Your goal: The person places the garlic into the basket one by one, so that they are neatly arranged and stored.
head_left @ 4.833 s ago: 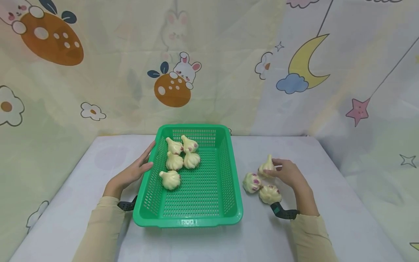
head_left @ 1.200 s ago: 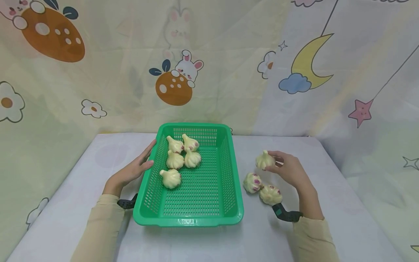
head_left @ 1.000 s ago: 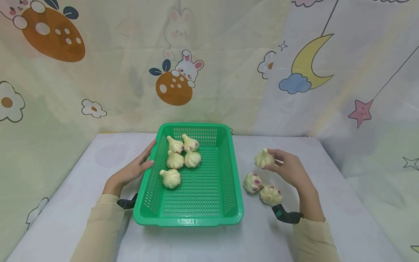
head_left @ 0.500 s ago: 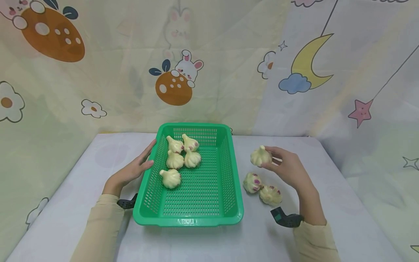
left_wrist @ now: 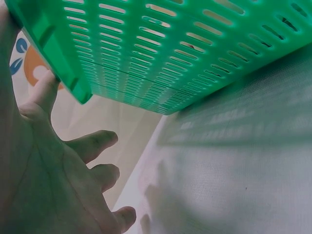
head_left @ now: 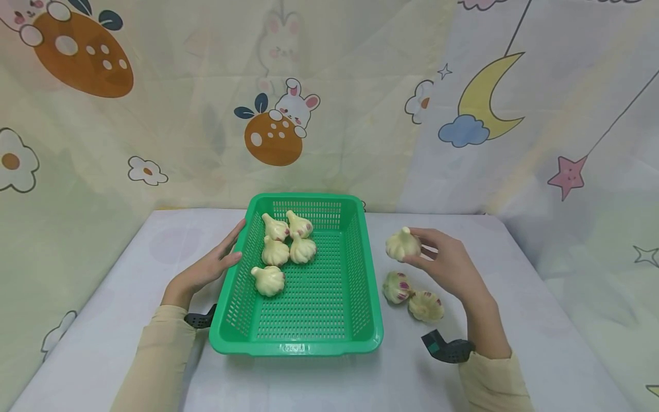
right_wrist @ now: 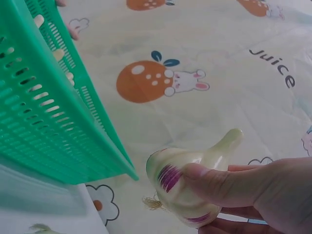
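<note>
My right hand (head_left: 448,266) holds a garlic bulb (head_left: 401,245) between thumb and fingers, raised over the table just right of the basket. In the right wrist view this bulb (right_wrist: 168,178) shows purple streaks, a root tuft and its stem pointing up right. A green plastic basket (head_left: 296,348) stands mid-table with several garlic bulbs along its left side, the nearest bulb (head_left: 269,281) lying apart from the others. My left hand (head_left: 208,270) rests against the basket's left rim, fingers extended. In the left wrist view, the left hand (left_wrist: 53,165) has its fingers spread beside the slotted wall.
Two more garlic bulbs lie side by side on the white table (head_left: 329,386): a purple-streaked bulb (head_left: 396,287) close to the basket's right wall and a paler bulb (head_left: 425,307) beside it. A patterned cloth (head_left: 350,114) hangs behind the table and along both sides.
My right hand has lifted the garlic bulb from beside the other two and carried it left toward the basket. My left hand and the basket keep their place.
</note>
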